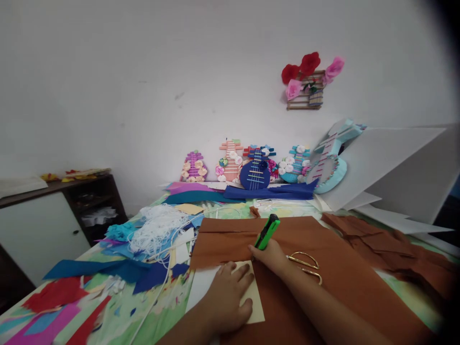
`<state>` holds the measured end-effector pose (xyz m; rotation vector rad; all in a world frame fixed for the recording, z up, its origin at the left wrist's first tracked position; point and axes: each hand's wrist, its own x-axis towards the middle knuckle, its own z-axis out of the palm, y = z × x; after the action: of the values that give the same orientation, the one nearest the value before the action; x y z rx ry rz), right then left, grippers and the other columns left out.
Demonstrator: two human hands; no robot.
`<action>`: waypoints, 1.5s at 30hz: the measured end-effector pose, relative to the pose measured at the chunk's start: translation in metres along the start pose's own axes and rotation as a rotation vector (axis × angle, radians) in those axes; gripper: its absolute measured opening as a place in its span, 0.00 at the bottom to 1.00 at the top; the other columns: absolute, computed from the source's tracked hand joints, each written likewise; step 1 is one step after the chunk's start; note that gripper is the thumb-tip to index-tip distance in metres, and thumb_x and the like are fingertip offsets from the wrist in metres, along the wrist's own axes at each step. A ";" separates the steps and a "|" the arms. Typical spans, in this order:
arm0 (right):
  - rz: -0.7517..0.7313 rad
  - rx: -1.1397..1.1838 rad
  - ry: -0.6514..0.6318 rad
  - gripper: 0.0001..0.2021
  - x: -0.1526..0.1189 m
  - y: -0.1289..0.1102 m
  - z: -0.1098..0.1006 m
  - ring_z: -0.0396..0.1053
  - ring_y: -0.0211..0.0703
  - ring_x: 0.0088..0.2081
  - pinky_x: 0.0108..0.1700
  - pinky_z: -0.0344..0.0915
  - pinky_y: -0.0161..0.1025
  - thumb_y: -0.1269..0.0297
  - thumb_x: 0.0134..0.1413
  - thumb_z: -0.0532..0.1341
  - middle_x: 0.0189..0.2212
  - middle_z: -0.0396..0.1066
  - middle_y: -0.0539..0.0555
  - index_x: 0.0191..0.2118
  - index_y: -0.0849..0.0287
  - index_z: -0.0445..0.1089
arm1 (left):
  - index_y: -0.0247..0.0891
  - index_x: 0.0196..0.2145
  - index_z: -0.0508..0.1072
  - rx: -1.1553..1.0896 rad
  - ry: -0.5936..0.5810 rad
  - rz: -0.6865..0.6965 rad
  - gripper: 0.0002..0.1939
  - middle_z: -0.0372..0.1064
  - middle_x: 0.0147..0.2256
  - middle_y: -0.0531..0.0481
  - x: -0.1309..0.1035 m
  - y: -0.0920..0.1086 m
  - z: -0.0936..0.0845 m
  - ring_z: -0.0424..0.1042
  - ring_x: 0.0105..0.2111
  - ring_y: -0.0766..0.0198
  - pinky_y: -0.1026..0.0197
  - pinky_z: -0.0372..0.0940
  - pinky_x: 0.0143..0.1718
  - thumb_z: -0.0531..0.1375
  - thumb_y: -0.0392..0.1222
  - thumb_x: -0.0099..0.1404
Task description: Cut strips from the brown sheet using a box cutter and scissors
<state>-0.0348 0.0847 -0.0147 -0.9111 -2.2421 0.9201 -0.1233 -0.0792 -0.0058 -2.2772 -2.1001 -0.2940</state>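
Note:
My right hand (271, 258) is closed around a green and black utility knife (268, 232), its lower end down at the brown sheet (323, 244) beside the top right corner of a cream card piece (256, 299). The blade itself is hidden. With fingers spread, my left hand (230, 297) lies flat on the cream card and presses it against the brown sheet. Scissors with gold handles (305, 263) rest on the brown sheet just behind my right wrist, their blades partly covered by it. A white sheet (201, 282) shows beneath the brown one at the left.
White cord (158, 230) lies tangled at left among coloured paper scraps (57, 292). Several decorated lute-shaped crafts (255, 172) stand along the wall. Crumpled brown material (388, 244) and large white boards (395, 163) occupy the right. A dark-framed cabinet (46, 220) is at far left.

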 end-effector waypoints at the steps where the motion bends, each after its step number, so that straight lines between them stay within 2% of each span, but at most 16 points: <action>1: -0.012 -0.003 -0.005 0.14 -0.001 0.000 0.000 0.60 0.36 0.20 0.22 0.54 0.32 0.55 0.39 0.57 0.15 0.61 0.48 0.17 0.58 0.54 | 0.42 0.52 0.59 0.003 0.002 -0.003 0.24 0.53 0.54 0.50 0.000 0.000 0.000 0.53 0.49 0.49 0.46 0.47 0.50 0.50 0.47 0.57; 11: -0.088 -0.053 0.002 0.12 -0.014 -0.009 0.001 0.55 0.34 0.20 0.24 0.52 0.32 0.60 0.40 0.58 0.16 0.55 0.46 0.20 0.57 0.51 | 0.40 0.51 0.60 0.015 0.041 0.019 0.23 0.56 0.52 0.49 0.001 0.003 -0.001 0.55 0.46 0.52 0.49 0.50 0.49 0.51 0.44 0.56; 21: -0.124 0.002 0.111 0.14 -0.023 -0.004 0.002 0.55 0.34 0.19 0.23 0.52 0.32 0.57 0.42 0.56 0.16 0.55 0.45 0.20 0.57 0.50 | 0.37 0.55 0.55 0.122 -0.085 0.011 0.26 0.49 0.56 0.44 0.003 0.000 0.006 0.50 0.51 0.46 0.44 0.45 0.51 0.46 0.50 0.61; 26: -0.133 -0.023 0.104 0.13 -0.024 -0.004 0.001 0.57 0.34 0.20 0.23 0.52 0.31 0.57 0.42 0.56 0.17 0.55 0.45 0.21 0.57 0.52 | 0.37 0.52 0.57 0.141 -0.107 0.050 0.25 0.53 0.54 0.44 0.007 0.002 -0.005 0.54 0.48 0.48 0.47 0.51 0.47 0.47 0.50 0.59; 31: -0.104 -0.113 0.087 0.13 -0.026 -0.006 0.000 0.58 0.36 0.21 0.24 0.52 0.32 0.54 0.41 0.56 0.18 0.57 0.46 0.22 0.57 0.53 | 0.37 0.45 0.64 0.152 -0.093 0.057 0.21 0.59 0.47 0.42 0.013 0.006 -0.012 0.58 0.43 0.50 0.50 0.56 0.41 0.50 0.50 0.56; 37: -0.124 -0.089 0.102 0.13 -0.026 -0.006 -0.001 0.57 0.36 0.20 0.25 0.53 0.33 0.54 0.42 0.54 0.17 0.56 0.46 0.21 0.57 0.52 | 0.37 0.43 0.64 0.123 -0.052 0.043 0.20 0.57 0.48 0.42 0.016 0.006 -0.006 0.56 0.45 0.52 0.50 0.51 0.46 0.52 0.50 0.56; 45: -0.102 -0.063 0.070 0.12 -0.027 -0.007 -0.001 0.58 0.36 0.20 0.24 0.53 0.32 0.56 0.41 0.55 0.17 0.58 0.46 0.22 0.57 0.53 | 0.39 0.44 0.63 0.073 -0.031 0.036 0.20 0.58 0.48 0.46 0.015 0.004 -0.004 0.55 0.45 0.52 0.51 0.49 0.46 0.53 0.50 0.56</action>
<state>-0.0202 0.0609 -0.0145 -0.8349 -2.2466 0.7644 -0.1187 -0.0656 0.0005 -2.2906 -2.0452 -0.1788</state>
